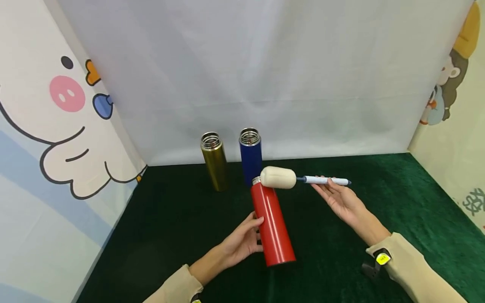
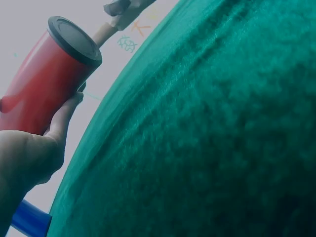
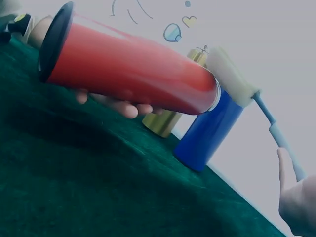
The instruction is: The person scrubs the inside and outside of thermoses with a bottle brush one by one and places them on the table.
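Observation:
My left hand grips a red bottle around its lower body, lifted off the cloth and tilted, its mouth pointing away from me. In the left wrist view the black base of this red bottle faces the camera. My right hand holds a bottle brush by its white handle between thumb and fingers. The cream sponge head of the brush lies level, pointing left, and overlaps the bottle's mouth in the head view. From the right wrist, the sponge head appears just beyond the bottle's rim.
Behind the red bottle stand a gold bottle and a blue bottle, both upright without lids. Dark green cloth covers the table. A pale curtain hangs at the back, with printed panels on both sides.

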`<state>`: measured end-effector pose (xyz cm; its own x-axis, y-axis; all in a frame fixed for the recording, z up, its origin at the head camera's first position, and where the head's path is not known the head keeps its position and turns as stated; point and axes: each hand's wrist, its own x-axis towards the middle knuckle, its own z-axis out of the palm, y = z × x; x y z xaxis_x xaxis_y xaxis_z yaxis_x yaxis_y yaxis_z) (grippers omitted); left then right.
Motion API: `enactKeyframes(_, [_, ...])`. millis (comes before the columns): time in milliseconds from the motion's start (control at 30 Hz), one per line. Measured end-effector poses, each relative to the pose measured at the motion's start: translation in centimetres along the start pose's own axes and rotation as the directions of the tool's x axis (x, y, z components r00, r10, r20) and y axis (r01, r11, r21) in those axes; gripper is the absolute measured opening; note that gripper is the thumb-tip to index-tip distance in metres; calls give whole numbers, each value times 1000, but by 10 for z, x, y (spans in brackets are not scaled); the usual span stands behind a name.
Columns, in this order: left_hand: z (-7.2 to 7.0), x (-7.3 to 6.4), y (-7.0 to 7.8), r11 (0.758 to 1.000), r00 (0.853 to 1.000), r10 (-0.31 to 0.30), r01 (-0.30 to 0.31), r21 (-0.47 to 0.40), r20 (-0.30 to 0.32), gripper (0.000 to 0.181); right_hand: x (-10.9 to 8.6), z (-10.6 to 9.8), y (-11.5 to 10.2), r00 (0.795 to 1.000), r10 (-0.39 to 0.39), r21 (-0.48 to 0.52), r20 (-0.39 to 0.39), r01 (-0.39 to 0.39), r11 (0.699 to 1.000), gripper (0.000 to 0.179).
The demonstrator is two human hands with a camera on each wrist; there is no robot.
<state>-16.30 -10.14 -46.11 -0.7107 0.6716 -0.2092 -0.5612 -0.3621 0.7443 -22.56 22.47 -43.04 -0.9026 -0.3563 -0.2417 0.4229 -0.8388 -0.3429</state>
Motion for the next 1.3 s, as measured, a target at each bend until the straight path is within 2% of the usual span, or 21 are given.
enactKeyframes(67, [2, -1, 0, 1000, 1000, 0, 0, -4, 21, 61, 0, -1, 2, 1000, 9, 42, -2, -8, 999, 19])
enactKeyframes(167, [2, -2, -1, 1000, 999, 14, -13, -15, 37, 61, -2, -5, 6, 999, 36, 40, 17, -36, 999, 15])
enactKeyframes(367, [-1, 2, 3, 997, 997, 69, -68, -31, 18, 58, -18, -14, 8, 994, 57, -155, 90, -42, 987, 13])
enactKeyframes(600, [-6, 7, 4, 995, 993, 90, -93, -41, -73, 56, -35, -23, 5, 996, 66, -328, 64, -42, 944, 39])
enactKeyframes(733, [-8, 10, 5, 995, 993, 77, -82, -54, -88, 57, -40, -28, 0, 995, 73, -366, 71, -43, 930, 39])
enactKeyframes(833, [-10, 10, 6, 998, 995, 57, -60, -32, -87, 58, -40, -29, -2, 994, 78, -362, 78, -45, 931, 40])
enactKeyframes(1033, [-9, 6, 5, 999, 999, 26, -25, 31, -43, 58, -28, -23, 0, 997, 72, -269, 33, -61, 961, 62])
enactKeyframes(1067, [-8, 5, 5, 999, 999, 21, -20, 39, -29, 58, -25, -20, 1, 998, 68, -255, 20, -60, 965, 61])
enactKeyframes(1167, [-3, 4, 3, 998, 1000, 4, -4, 58, 6, 56, -13, -10, 3, 999, 43, -194, -32, -49, 980, 43])
enactKeyframes(1233, [-1, 4, 1, 998, 1000, 1, -3, 67, 24, 52, -6, -3, 4, 997, 39, -117, -62, -46, 992, 34])
enactKeyframes(1300, [2, 3, -1, 997, 999, 3, -6, 72, 35, 49, 0, 5, 4, 995, 38, -19, -90, -40, 999, 34])
